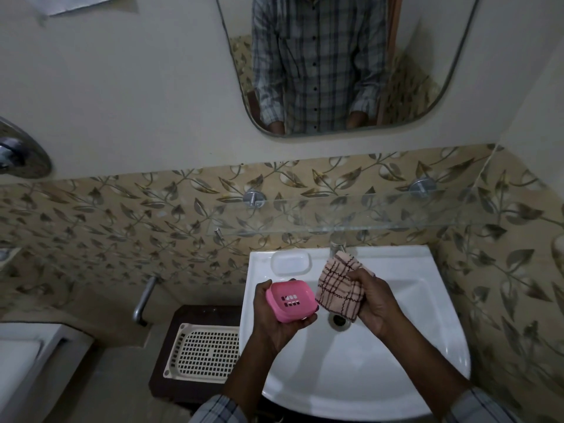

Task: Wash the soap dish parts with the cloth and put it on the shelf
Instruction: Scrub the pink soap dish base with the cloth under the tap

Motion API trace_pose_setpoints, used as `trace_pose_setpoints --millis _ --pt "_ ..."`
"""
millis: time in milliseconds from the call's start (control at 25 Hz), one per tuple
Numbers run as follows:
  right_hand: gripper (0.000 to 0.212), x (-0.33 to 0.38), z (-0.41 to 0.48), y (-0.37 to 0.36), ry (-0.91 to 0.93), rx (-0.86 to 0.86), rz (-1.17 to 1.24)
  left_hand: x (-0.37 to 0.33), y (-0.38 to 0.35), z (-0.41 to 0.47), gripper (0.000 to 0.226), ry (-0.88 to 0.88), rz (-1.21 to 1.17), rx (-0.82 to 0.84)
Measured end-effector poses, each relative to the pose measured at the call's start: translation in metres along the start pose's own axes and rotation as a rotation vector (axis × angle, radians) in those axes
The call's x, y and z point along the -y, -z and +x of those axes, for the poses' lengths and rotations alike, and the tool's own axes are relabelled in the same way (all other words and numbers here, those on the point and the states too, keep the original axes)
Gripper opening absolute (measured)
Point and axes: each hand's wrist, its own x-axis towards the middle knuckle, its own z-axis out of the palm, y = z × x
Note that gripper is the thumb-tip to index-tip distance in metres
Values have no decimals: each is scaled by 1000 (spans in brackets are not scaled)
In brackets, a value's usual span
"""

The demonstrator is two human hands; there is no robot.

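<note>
As your right hand (377, 300) has its fingers curled tight round a bunched checked cloth (338, 290), the loose folds stick out to the left of that grip, and one end hangs down over the drain (338, 321). Just past those folds, nearly touching them, is the pink soap dish (290, 302). Your left hand (274, 322) cups it from below, fingers wrapped round its edges, with the slotted face turned up towards you.

The dish seems to lie with its long side running roughly across, pointing at the cloth, so the end nearest your right hand is the one you would probably reach first. It should only take a short sideways sweep of the cloth. Whether the slotted insert can be lifted out of its base isn't clear from here.

Both hands are over the white sink (396, 377). The tap (337, 241) stands beyond the cloth, and the glass shelf (381, 209) is mounted on the tiled wall above it, well away from either grip.
</note>
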Motion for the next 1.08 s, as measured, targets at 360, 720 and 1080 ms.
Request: trace_pose_setpoints --millis 360,720,1080 --pt "42 -14 -20 -25 89 41 -169 16 -7 -1 76 78 -3 -44" --pt "38 -4 -22 -19 622 -50 -866 19 -5 1 71 66 26 -5" --pt "37 -53 -22 -19 805 334 -1150 18 -24 -4 59 24 3 108"
